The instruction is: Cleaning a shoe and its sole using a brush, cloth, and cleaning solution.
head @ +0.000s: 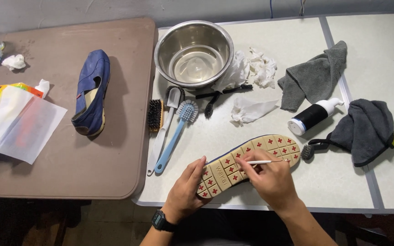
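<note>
A shoe (pixel 251 157) lies sole up near the white table's front edge, its tan sole patterned with red crosses. My left hand (pixel 189 189) grips the heel end of this shoe. My right hand (pixel 272 178) holds a thin white stick (pixel 260 162) pressed against the sole's grooves. A matching blue slip-on shoe (pixel 91 91) rests upright on the brown table to the left.
A steel bowl (pixel 193 52) with water stands at the back. Several brushes (pixel 172 118) lie beside it, with crumpled tissues (pixel 251 68), two grey cloths (pixel 315 75), a black-and-white pump bottle (pixel 313 116) and a small brush (pixel 307 152). Paper sheets (pixel 19 123) cover the far left.
</note>
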